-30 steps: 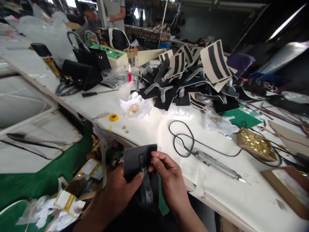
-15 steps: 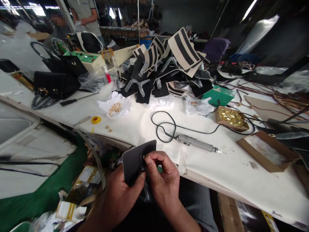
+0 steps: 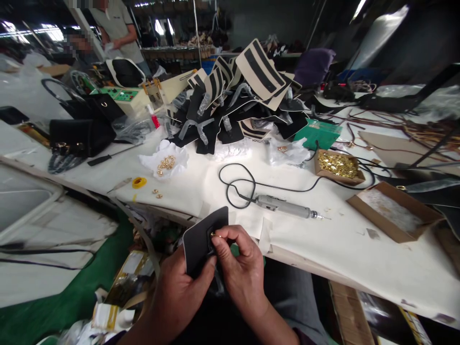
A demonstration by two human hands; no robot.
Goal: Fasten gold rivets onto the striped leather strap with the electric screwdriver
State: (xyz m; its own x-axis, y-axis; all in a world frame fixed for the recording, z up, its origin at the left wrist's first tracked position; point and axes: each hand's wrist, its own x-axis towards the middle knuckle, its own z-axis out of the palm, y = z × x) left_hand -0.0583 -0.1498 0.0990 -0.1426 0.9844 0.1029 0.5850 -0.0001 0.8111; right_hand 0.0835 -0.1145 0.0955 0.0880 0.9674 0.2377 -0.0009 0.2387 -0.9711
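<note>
Black leather, a flat rounded panel (image 3: 201,239), sits upright in the head view, just off the near edge of the white cloth-covered desk (image 3: 323,239). The left hand (image 3: 176,297) grips its lower part, thumb pressed on the front face and the other fingers closed behind it. The right hand (image 3: 240,268) meets the panel at a small slot near its right edge, thumb and forefinger pinched shut on a small gold metal fitting (image 3: 214,235) that touches the leather there.

As a judgement, the fitting looks placed at the slot but not yet fastened; whether it is seated through the leather cannot be told, since the fingertips cover most of it. A heap of black and cream striped leather panels (image 3: 244,96) lies well beyond on the desk, so much work of the same kind seems to remain.

Near the hands, on the desk, rests a grey corded pen-shaped power tool (image 3: 283,207), untouched, its black cable looped beside it. Farther off stand an open cardboard box of gold fittings (image 3: 338,165), a crumpled white paper holding gold rings (image 3: 165,163), a small yellow tape roll (image 3: 139,182) and black handbags (image 3: 81,134) at the left. A person in a grey shirt (image 3: 115,24) stands at the far end.
</note>
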